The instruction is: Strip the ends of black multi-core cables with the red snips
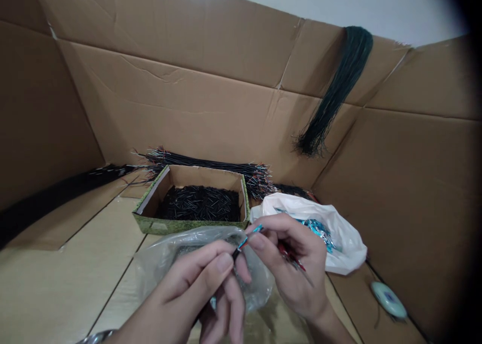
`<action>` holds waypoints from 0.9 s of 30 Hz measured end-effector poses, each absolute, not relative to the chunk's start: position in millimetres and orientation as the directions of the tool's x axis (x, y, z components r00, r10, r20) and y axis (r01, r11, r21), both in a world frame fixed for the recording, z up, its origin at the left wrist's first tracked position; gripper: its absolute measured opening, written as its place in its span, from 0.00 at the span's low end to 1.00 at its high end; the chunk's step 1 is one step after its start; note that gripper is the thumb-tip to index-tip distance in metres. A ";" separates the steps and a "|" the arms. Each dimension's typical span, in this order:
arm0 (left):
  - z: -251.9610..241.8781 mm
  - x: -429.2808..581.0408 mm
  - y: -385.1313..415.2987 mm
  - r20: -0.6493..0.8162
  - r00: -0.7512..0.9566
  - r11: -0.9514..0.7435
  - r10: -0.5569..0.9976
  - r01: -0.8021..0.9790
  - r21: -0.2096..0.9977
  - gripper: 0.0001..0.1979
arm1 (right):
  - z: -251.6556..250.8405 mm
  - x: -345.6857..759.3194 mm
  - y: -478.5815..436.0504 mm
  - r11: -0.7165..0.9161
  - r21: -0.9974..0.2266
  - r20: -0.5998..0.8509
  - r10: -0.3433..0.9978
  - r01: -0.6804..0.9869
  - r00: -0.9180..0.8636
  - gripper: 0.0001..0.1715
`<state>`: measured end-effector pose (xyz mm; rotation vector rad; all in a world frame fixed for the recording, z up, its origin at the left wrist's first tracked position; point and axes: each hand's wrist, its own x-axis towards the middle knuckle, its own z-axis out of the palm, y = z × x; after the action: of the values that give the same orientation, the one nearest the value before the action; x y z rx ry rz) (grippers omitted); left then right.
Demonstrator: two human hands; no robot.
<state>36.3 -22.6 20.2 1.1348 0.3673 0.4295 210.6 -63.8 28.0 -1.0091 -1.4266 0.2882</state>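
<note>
My left hand (pixel 211 278) pinches a black cable (pixel 236 254) between thumb and forefinger. Thin blue and red wires (pixel 244 242) fan out of the cable's stripped end. Meeting it from the right, my right hand (pixel 291 263) closes thumb and forefinger on the tips of these wires. Tucked in the right palm is a thin red thing with grey pointed ends (pixel 291 257); its kind is unclear. Below both hands lies a clear plastic bag (pixel 158 251), its contents mostly hidden.
Behind the bag stands a green-edged box (pixel 150 227) of short black tubes. Bundled black cables (pixel 211 162) lie behind it. A white bag (pixel 348 253) holds blue and silvery pieces. Dark strands (pixel 342 93) hang over the cardboard wall (pixel 188 108). A pale oval object (pixel 388 300) sits right.
</note>
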 end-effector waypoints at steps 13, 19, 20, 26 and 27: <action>15.9 39.3 -12.0 0.008 0.745 0.184 0.667 -0.174 0.967 0.20 | 17.8 209.0 -59.1 0.642 -0.382 0.859 0.511 0.665 0.000 0.14; 13.2 38.2 -0.8 0.106 0.693 0.004 0.713 -0.156 0.988 0.14 | 8.4 219.9 -59.5 0.687 -0.173 0.803 0.513 0.706 -0.303 0.21; 13.5 37.2 0.3 0.121 0.712 -0.012 0.692 -0.157 0.988 0.13 | 10.0 222.0 -60.6 0.685 -0.165 0.786 0.526 0.710 -0.326 0.22; 7.8 28.9 1.6 0.159 0.756 -0.054 0.635 -0.162 0.985 0.35 | 27.5 221.8 -68.8 0.621 -0.449 0.723 0.675 0.643 -0.148 0.23; 5.7 27.1 1.3 0.158 0.756 -0.077 0.635 -0.141 0.987 0.43 | 30.6 219.3 -70.7 0.608 -0.538 0.693 0.713 0.583 -0.104 0.22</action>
<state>27.1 1.3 5.7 1.5218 0.4170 0.6730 219.3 -70.7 30.6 -1.0562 -1.7854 0.1548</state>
